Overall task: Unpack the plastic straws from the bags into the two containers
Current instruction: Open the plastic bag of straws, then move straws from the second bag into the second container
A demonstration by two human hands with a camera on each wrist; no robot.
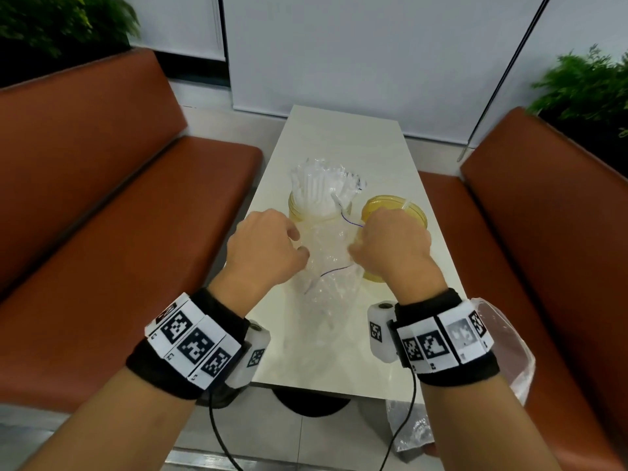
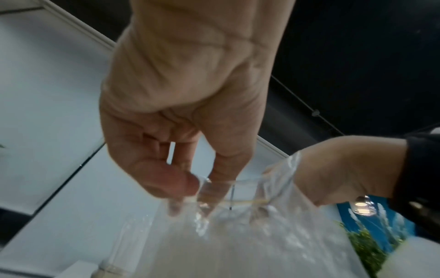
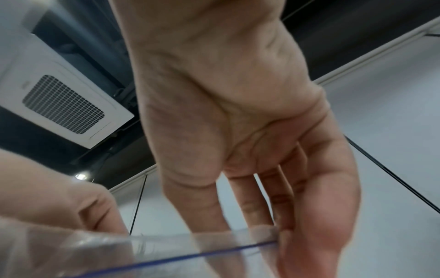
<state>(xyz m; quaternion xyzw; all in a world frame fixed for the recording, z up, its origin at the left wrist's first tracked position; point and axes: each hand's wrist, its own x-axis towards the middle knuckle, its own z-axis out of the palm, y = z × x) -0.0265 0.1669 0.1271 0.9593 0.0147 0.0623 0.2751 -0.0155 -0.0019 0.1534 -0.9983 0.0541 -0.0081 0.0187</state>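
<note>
Left fingers: the left hand (image 1: 268, 246) has thumb and fingertips (image 2: 188, 185) pinched together on the clear film at the mouth of the bag (image 1: 328, 260), at about 9 o'clock of the opening; likely to hold that side taut.
Right fingers: the right hand (image 1: 390, 246) pinches the opposite lip, at about 3 o'clock, where the bag's blue seal line (image 3: 214, 252) runs past the fingers (image 3: 250, 203); the two hands pull apart, apparently to spread the mouth.
Bag: upright between the hands over the table (image 1: 339, 137), crumpled and see-through; whether straws are inside cannot be told.
Left container: an amber tub (image 1: 299, 209) at 12 o'clock of the left hand, filled with a standing sheaf of white wrapped straws (image 1: 319, 185), so one load looks done.
Right container: a second amber tub (image 1: 407, 209) just behind the right hand, at its 12 o'clock; no straws visible inside, probably the next target.
Spare bag: another clear bag (image 1: 509, 351) lies at 4 o'clock of the right wrist, on the brown bench seat (image 1: 560, 266), within easy reach.
</note>
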